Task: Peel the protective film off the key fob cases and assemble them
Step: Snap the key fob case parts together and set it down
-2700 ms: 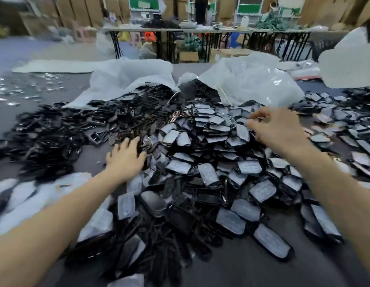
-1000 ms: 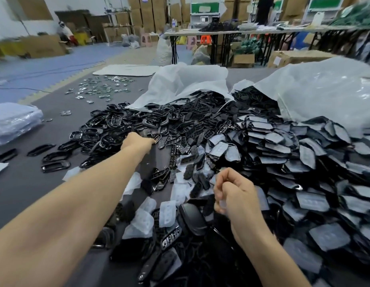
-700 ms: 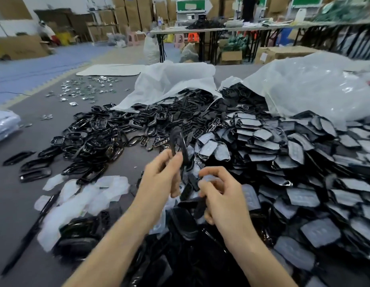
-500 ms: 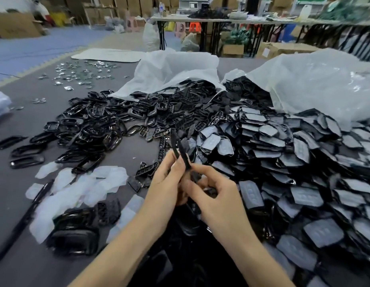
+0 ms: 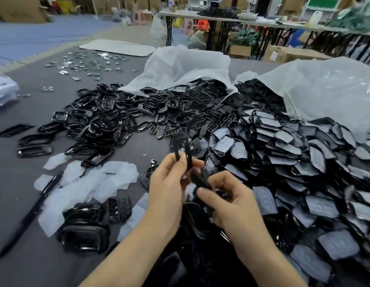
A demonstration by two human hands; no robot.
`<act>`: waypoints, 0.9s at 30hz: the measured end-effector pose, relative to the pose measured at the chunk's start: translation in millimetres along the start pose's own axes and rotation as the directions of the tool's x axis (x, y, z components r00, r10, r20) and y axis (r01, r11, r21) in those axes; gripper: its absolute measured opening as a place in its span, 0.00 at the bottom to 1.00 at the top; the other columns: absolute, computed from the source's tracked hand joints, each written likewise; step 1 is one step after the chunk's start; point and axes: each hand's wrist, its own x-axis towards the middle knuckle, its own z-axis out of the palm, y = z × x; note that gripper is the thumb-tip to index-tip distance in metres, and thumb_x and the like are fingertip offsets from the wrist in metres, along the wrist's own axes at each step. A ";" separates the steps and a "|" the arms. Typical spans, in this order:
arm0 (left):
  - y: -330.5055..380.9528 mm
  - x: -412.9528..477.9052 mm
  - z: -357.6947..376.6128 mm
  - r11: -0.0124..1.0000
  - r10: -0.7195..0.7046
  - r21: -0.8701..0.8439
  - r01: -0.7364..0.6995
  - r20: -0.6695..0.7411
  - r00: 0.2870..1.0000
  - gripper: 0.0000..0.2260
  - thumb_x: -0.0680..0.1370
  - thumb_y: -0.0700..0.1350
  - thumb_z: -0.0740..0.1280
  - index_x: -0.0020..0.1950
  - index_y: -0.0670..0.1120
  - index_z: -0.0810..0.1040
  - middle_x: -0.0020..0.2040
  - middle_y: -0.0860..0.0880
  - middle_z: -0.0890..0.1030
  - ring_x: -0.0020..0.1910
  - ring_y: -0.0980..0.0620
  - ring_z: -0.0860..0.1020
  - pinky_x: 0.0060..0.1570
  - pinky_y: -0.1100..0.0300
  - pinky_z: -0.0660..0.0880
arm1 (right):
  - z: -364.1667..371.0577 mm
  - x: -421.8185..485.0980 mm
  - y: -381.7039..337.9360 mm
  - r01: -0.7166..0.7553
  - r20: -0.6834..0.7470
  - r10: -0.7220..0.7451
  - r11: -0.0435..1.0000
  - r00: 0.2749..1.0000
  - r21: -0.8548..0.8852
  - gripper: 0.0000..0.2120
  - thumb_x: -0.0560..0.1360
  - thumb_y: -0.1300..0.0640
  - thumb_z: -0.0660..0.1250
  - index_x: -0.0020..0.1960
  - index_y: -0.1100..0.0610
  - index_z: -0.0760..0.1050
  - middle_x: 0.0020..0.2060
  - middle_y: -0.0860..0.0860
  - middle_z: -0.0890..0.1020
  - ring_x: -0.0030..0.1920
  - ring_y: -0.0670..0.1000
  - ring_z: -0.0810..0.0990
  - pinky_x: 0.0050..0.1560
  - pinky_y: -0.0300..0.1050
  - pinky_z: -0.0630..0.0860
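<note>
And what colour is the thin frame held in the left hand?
Black; the frame shows best in the head view.

Desk (image 5: 12,187) carried everything. Centre-L: heap of frames (image 5: 109,121). To its R, touching it, a bigger heap of filmed cases (image 5: 294,162) ran to the R edge. Behind the heaps, 2 bags side by side: L bag (image 5: 186,67) w/ frames at its mouth, R bag (image 5: 325,90) behind the cases. Far L: scattered small bits (image 5: 82,65), a board (image 5: 117,47) beyond them. Front-L: loose films (image 5: 93,183), a pen (image 5: 31,214) along their L side, a frame stack (image 5: 84,226) just in front. Front-centre: L hand (image 5: 167,193) w/ a frame (image 5: 181,150) upright, R hand (image 5: 236,206) just beside it w/ a case part (image 5: 200,179).
</note>
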 end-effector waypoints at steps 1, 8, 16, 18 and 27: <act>0.8 3.3 -4.5 0.999 0.031 0.042 -0.029 -0.053 0.998 0.09 0.79 0.38 0.62 0.40 0.45 0.78 0.35 0.48 0.82 0.30 0.57 0.75 0.34 0.65 0.74 | -3.7 0.1 -2.6 -0.028 -0.016 0.029 0.999 0.999 0.046 0.12 0.71 0.64 0.72 0.35 0.51 0.74 0.27 0.42 0.72 0.24 0.40 0.66 0.25 0.32 0.64; -10.9 4.9 -10.2 0.965 0.108 0.245 -0.093 -0.051 0.993 0.12 0.78 0.34 0.66 0.52 0.50 0.83 0.38 0.52 0.85 0.40 0.57 0.83 0.43 0.68 0.77 | -16.6 4.2 -11.3 -0.047 -0.140 0.083 0.968 0.987 0.246 0.12 0.75 0.61 0.67 0.35 0.52 0.80 0.35 0.57 0.83 0.17 0.42 0.61 0.19 0.35 0.62; -8.9 -9.2 5.5 0.997 -0.059 0.058 0.053 0.121 0.991 0.13 0.80 0.33 0.60 0.44 0.43 0.83 0.44 0.45 0.86 0.44 0.50 0.84 0.46 0.63 0.80 | -12.5 3.6 -8.2 -0.045 -0.192 0.093 0.969 0.977 0.244 0.10 0.74 0.63 0.69 0.35 0.56 0.76 0.30 0.54 0.81 0.19 0.41 0.67 0.20 0.35 0.63; -9.2 -11.1 6.6 0.996 -0.073 0.054 0.066 0.136 0.988 0.12 0.80 0.33 0.60 0.46 0.41 0.82 0.44 0.45 0.85 0.44 0.48 0.85 0.45 0.62 0.80 | -14.3 3.7 -9.7 -0.007 -0.223 0.071 0.962 0.972 0.274 0.11 0.73 0.63 0.70 0.34 0.55 0.75 0.28 0.52 0.79 0.20 0.41 0.68 0.20 0.35 0.64; -9.1 -10.0 5.3 0.994 -0.061 0.094 0.050 0.127 0.990 0.14 0.80 0.36 0.61 0.45 0.45 0.85 0.44 0.45 0.86 0.38 0.52 0.84 0.37 0.64 0.79 | -14.2 2.5 -15.7 0.082 -0.185 -0.021 0.941 0.983 0.328 0.08 0.70 0.66 0.72 0.35 0.54 0.80 0.28 0.52 0.81 0.22 0.43 0.72 0.21 0.35 0.67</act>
